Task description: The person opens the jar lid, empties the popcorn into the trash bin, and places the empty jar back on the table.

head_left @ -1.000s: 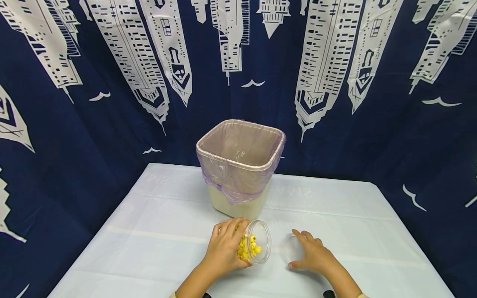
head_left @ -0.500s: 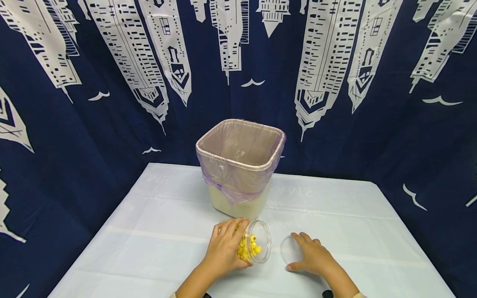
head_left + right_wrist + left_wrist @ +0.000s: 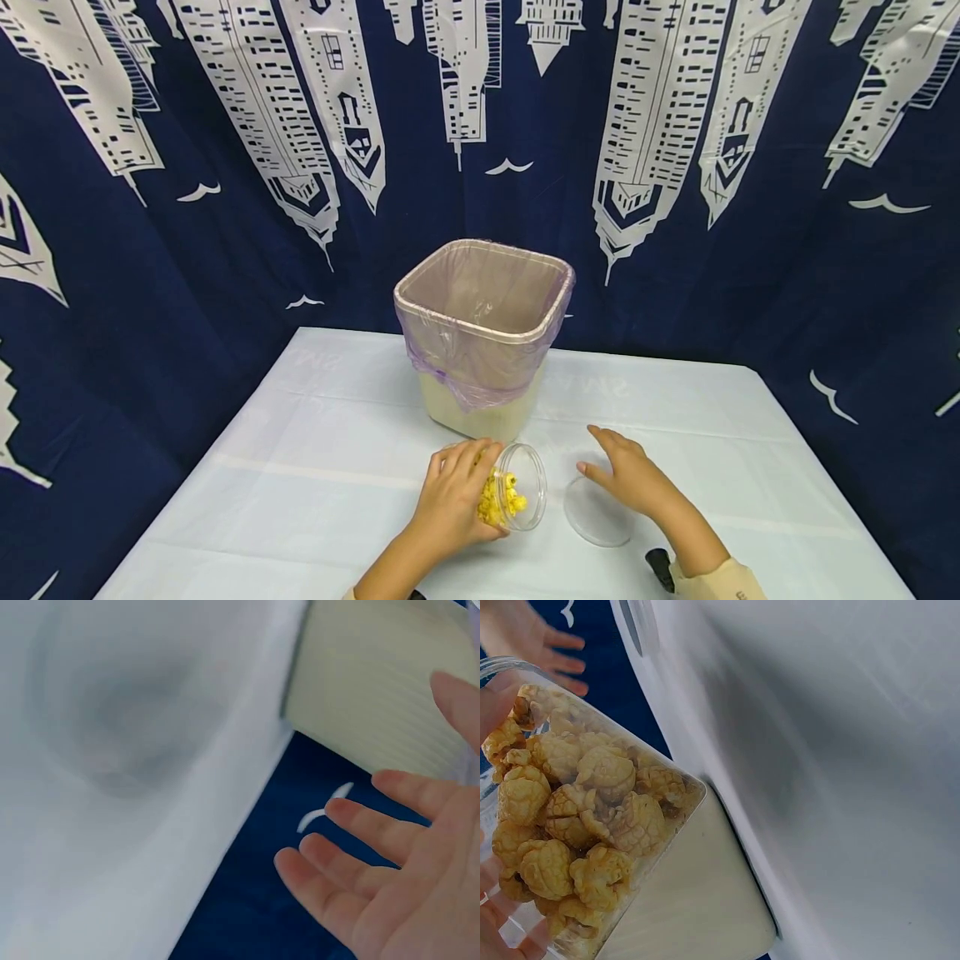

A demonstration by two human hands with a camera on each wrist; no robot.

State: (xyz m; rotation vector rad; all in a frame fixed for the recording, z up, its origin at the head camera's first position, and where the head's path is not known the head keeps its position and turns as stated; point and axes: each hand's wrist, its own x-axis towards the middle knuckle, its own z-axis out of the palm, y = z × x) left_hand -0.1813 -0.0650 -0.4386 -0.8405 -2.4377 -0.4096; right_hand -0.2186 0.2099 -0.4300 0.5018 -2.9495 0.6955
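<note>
A clear plastic jar [image 3: 531, 492] holding yellow popcorn [image 3: 585, 802] is tilted on its side, its mouth facing right. My left hand [image 3: 454, 497] grips the jar round its body. To the right, a clear round lid [image 3: 600, 512] lies flat on the white table. My right hand [image 3: 628, 473] hovers above the lid's far edge with nothing in it. Its fingers [image 3: 375, 825] are spread and nearly straight in the right wrist view.
Behind the jar stands a cream bin [image 3: 480, 408] lined with a thin purple bag [image 3: 480, 358]. A white cloth [image 3: 300, 467] covers the table. Navy curtains [image 3: 480, 200] with white building prints hang at the back and sides.
My right hand was round the lid; it has let go and moved up and away from it. The lid now lies on the table. The left hand and jar have stayed still.
</note>
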